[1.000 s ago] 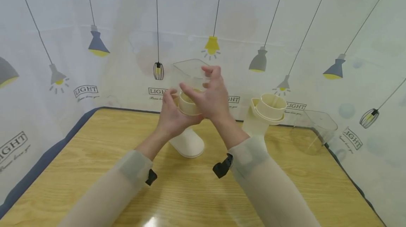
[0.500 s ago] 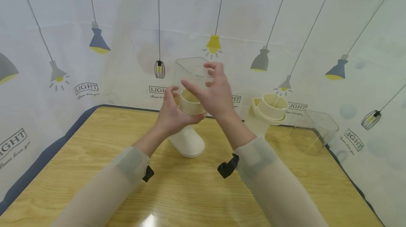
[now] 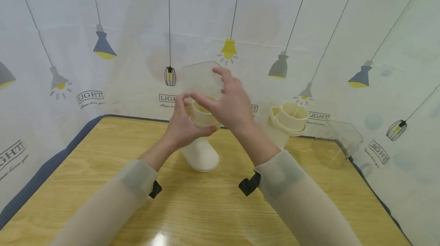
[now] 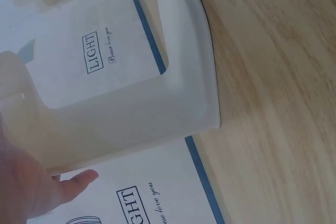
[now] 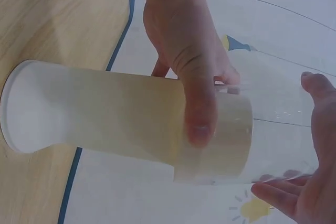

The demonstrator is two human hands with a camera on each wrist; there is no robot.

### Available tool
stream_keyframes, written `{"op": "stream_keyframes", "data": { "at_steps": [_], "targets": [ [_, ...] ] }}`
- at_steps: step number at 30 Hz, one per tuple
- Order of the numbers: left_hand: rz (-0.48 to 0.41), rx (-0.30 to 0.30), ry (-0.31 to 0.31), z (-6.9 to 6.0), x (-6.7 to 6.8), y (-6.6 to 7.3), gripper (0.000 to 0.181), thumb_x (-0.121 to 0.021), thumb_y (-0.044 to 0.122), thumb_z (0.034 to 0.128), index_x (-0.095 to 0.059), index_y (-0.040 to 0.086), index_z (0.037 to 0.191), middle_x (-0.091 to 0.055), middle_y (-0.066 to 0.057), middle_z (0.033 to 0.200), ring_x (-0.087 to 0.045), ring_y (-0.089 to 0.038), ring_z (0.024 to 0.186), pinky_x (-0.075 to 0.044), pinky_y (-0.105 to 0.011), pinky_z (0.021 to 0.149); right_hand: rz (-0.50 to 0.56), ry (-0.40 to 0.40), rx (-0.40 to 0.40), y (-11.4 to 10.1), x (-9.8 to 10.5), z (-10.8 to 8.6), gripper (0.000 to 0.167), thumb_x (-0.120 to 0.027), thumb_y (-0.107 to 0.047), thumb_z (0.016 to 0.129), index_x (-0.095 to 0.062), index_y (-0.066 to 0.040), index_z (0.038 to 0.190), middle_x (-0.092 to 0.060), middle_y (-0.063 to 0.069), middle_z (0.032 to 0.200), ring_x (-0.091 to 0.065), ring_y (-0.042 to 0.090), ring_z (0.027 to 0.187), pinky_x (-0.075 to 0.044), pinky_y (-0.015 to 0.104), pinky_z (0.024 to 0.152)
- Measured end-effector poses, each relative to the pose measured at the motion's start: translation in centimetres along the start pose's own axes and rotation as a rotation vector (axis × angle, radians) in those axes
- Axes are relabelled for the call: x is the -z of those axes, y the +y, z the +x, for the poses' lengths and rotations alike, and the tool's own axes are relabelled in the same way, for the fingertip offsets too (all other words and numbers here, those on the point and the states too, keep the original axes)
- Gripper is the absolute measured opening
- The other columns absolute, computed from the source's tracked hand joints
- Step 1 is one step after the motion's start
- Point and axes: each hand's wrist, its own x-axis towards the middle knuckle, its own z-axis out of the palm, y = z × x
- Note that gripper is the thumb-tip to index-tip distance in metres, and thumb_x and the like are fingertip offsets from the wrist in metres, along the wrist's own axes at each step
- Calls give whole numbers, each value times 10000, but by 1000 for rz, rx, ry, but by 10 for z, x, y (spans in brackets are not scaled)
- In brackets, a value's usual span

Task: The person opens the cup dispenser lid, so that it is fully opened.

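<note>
A cream stand (image 3: pixel 201 156) with a long rounded foot stands upright on the table in the middle of the head view. My left hand (image 3: pixel 182 125) grips its top just below the round cream collar (image 3: pixel 203 116). In the right wrist view, the left thumb (image 5: pixel 201 124) lies across that collar. A clear plastic container (image 5: pixel 278 145) sits around the collar and rises above it. My right hand (image 3: pixel 235 104) holds the container from the right, thumb and fingers spread around its side. The left wrist view shows the stand's side and part of the left hand (image 4: pixel 31 187).
A second cream stand (image 3: pixel 292 118) with a similar collar stands to the right, partly behind the right forearm. Further right, another clear container (image 3: pixel 338 143) sits near the table's back edge. A white curtain printed with lamps hangs behind the wooden table (image 3: pixel 206 207).
The hands keep their places on the stand and the clear container. The right hand and forearm have shifted slightly, and the whole head view has moved a little.
</note>
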Motion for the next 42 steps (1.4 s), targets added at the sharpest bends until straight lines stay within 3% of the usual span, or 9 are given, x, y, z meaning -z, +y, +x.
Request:
{"op": "stream_keyframes", "data": {
  "at_steps": [3,10,16,20,24,27,30,35,42],
  "targets": [
    [-3,-8,2,0,2,-1,1333,-1029,498,695,-160,217,1666,-461,-202,1568,-595,-370,1308,-564,-562,1069,-20,9,20,-1,0,2,905,-874,-610,881,-491,-255,1619,-592,131,1576,-700,348,1209,-627,520,901],
    [6,-5,-30,1,5,-8,1425,-1036,489,696,-74,216,1711,-477,-230,1608,-573,-397,1409,-505,-611,1170,183,51,-108,5,10,2,857,-870,-562,900,-488,-268,1608,-552,147,1643,-710,364,1312,-619,539,1033],
    [-74,-17,-98,4,14,-13,1404,-1042,412,716,-58,248,1704,-429,-213,1644,-527,-394,1458,-444,-613,1232,292,171,-50,0,35,-5,790,-894,-516,885,-533,-318,1560,-618,130,1575,-744,329,1256,-653,516,968],
    [-112,-21,-121,4,19,-16,1400,-1043,369,731,-55,271,1719,-393,-175,1686,-499,-381,1485,-398,-621,1268,322,200,-33,-2,56,-10,761,-877,-514,894,-526,-351,1550,-606,93,1585,-737,289,1274,-661,516,946],
    [-155,23,-130,-1,23,-18,1358,-1024,376,768,-73,263,1730,-356,-138,1715,-444,-380,1527,-380,-649,1277,326,211,-27,1,76,-19,733,-851,-506,915,-512,-381,1553,-580,45,1611,-720,260,1302,-644,536,984],
    [-148,61,-112,-7,23,-17,1321,-999,437,793,-102,219,1738,-333,-151,1727,-408,-399,1553,-390,-670,1264,324,213,-22,5,90,-28,718,-847,-487,924,-510,-402,1553,-577,27,1608,-720,246,1305,-625,503,1023],
    [-96,70,-67,-12,20,-15,1305,-975,522,795,-152,157,1740,-341,-177,1717,-407,-404,1556,-419,-667,1242,304,229,-28,13,102,-39,708,-851,-456,932,-509,-420,1550,-595,-7,1592,-733,220,1289,-614,388,1011],
    [-16,81,-10,-17,14,-12,1304,-922,647,799,-184,136,1746,-329,-177,1722,-424,-406,1542,-443,-661,1223,274,242,-38,28,119,-59,705,-857,-382,945,-506,-421,1555,-610,-53,1581,-738,182,1273,-597,219,912],
    [7,106,22,-18,6,-8,1317,-891,713,795,-179,135,1741,-308,-186,1718,-437,-411,1528,-445,-648,1227,195,269,-60,51,139,-87,719,-864,-280,949,-521,-368,1574,-618,-35,1570,-726,-11,1172,-584,142,796]
  ]
}}
